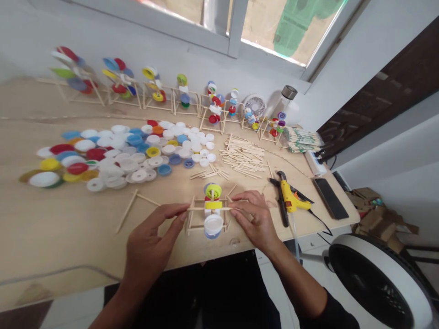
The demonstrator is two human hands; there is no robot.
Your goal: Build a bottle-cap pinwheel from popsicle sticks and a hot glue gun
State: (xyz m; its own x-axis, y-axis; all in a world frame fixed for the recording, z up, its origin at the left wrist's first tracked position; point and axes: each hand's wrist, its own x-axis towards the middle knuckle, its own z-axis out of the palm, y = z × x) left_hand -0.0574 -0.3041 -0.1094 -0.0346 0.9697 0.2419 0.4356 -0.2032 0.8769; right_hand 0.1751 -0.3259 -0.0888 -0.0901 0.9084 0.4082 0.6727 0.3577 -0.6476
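Note:
A small wheel of bottle caps [213,205], yellow, white, blue and red, sits in front of me on a wooden stick [196,209] that runs through its middle. Thumb and index finger of my left hand [149,244] pinch the stick's left end. My right hand [255,221] is closed on the right end in the same way. Around and below the wheel stands a frame of thin sticks [190,225]. Whether the stick rests on the frame, I cannot tell. Two joined sticks [126,212] lie left of the frame, near my left hand.
Loose bottle caps [130,157] cover the left middle of the table, beside a pile of sticks [243,155]. Several finished cap wheels [120,77] line the wall. A yellow glue gun [291,198], a phone [330,198] and a power strip [315,163] lie at right.

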